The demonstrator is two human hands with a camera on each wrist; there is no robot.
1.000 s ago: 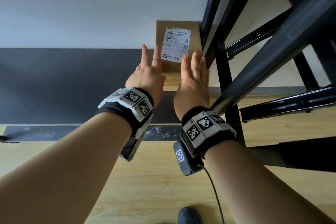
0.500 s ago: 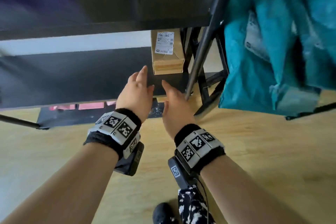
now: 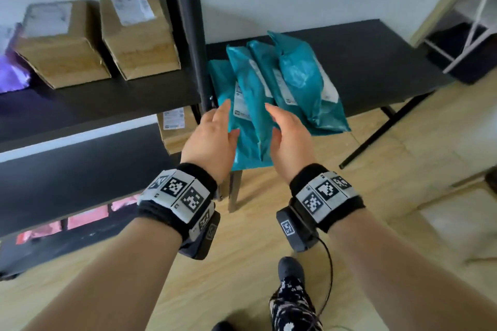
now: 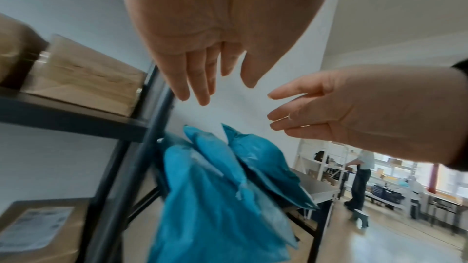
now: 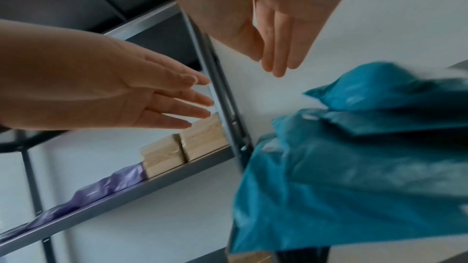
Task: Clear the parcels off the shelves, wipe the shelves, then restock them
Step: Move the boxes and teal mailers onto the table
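Note:
Several teal mailer bags (image 3: 285, 80) lie overlapping on a black table (image 3: 376, 56), right of the shelf post (image 3: 188, 21). My left hand (image 3: 224, 121) and right hand (image 3: 274, 121) are held out over the near ends of the bags, palms facing, fingers straight, holding nothing. The wrist views show both hands (image 4: 222, 89) (image 5: 268, 65) still apart from the teal bags (image 4: 222, 197) (image 5: 354, 177). Two cardboard boxes (image 3: 61, 43) (image 3: 139, 32) stand on the upper black shelf (image 3: 107, 99). A third box (image 3: 176, 126) stands on the shelf below.
A purple bag (image 3: 10, 67) lies at the left end of the upper shelf. Pink parcels (image 3: 88, 216) show under the lower shelf. A white rack (image 3: 470, 21) stands at the far right. A person (image 4: 359, 183) stands far off in the room.
Both hands drew back from the labelled box on the lower shelf and rose to the right, over the teal bags. My view lifted from the lower shelf to the table.

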